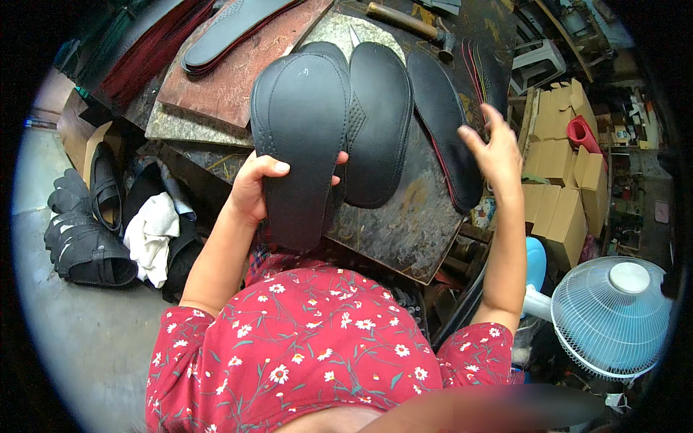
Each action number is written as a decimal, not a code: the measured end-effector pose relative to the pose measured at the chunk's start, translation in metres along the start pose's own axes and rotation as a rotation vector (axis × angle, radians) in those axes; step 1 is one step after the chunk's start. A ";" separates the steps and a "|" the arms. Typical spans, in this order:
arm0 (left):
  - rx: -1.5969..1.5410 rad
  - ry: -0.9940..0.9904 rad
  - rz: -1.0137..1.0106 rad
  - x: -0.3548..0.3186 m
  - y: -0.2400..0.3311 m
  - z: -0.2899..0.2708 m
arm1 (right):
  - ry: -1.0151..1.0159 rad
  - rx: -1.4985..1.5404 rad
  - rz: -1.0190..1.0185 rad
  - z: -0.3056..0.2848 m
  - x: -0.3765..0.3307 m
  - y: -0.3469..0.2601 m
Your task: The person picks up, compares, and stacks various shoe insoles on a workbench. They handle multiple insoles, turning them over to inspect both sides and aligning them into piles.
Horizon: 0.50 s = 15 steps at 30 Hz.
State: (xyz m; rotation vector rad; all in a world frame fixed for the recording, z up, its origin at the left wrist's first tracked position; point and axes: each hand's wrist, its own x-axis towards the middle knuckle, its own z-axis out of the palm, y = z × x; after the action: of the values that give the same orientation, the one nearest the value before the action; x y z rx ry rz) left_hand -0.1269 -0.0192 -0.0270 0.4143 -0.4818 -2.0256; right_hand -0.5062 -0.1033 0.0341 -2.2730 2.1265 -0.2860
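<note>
My left hand point(251, 189) grips black shoe insoles point(303, 123) near their narrow end, thumb on top and fingertips showing at the right edge. They are held above the near part of the worktable, wide end away from me, and a second rim peeks out behind the top one. Just right of them lies another black insole point(379, 123) with a dotted textured patch. Further right is a stack of black insoles point(444, 119) with a red edge. Over that stack's right side, my right hand point(498, 155) is open, thumb and fingers apart, nothing visible in it.
A hammer point(408, 22) lies at the table's far side. Grey insoles point(231, 32) rest on a reddish board point(209, 90) over a stone slab point(162, 126). Black shoes point(90, 249) and a white cloth point(153, 234) are at left; cardboard boxes point(556, 216) and a fan point(610, 317) stand right.
</note>
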 end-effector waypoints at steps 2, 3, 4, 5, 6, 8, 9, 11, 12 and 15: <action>-0.007 -0.022 0.009 0.001 -0.001 -0.002 | -0.139 -0.047 -0.035 -0.005 -0.036 -0.025; -0.019 -0.040 0.020 0.001 -0.002 -0.002 | -0.143 -0.149 -0.027 -0.003 -0.051 -0.036; -0.030 -0.059 0.032 0.001 -0.003 -0.002 | -0.112 -0.216 -0.085 -0.001 -0.064 -0.045; -0.031 -0.061 0.033 0.001 -0.003 -0.002 | -0.119 -0.168 -0.078 -0.002 -0.073 -0.049; -0.031 -0.062 0.035 0.002 -0.003 -0.002 | -0.145 -0.118 -0.052 -0.002 -0.081 -0.051; -0.011 -0.042 0.033 0.001 -0.002 0.000 | -0.072 -0.043 -0.073 -0.001 -0.095 -0.051; 0.011 -0.024 0.029 0.001 -0.002 0.000 | -0.049 0.009 -0.072 -0.002 -0.099 -0.048; 0.034 -0.015 0.018 0.001 0.000 0.000 | -0.002 0.124 -0.023 -0.006 -0.101 -0.038; 0.033 -0.022 0.010 0.002 0.000 0.000 | -0.039 0.299 0.093 -0.009 -0.100 -0.032; 0.044 -0.020 0.016 0.002 0.000 -0.001 | -0.099 0.715 0.280 -0.020 -0.093 -0.014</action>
State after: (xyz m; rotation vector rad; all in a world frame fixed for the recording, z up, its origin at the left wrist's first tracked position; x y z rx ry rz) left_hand -0.1279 -0.0209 -0.0278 0.4161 -0.5412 -2.0079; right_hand -0.5009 -0.0080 0.0440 -1.5412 1.8443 -0.7563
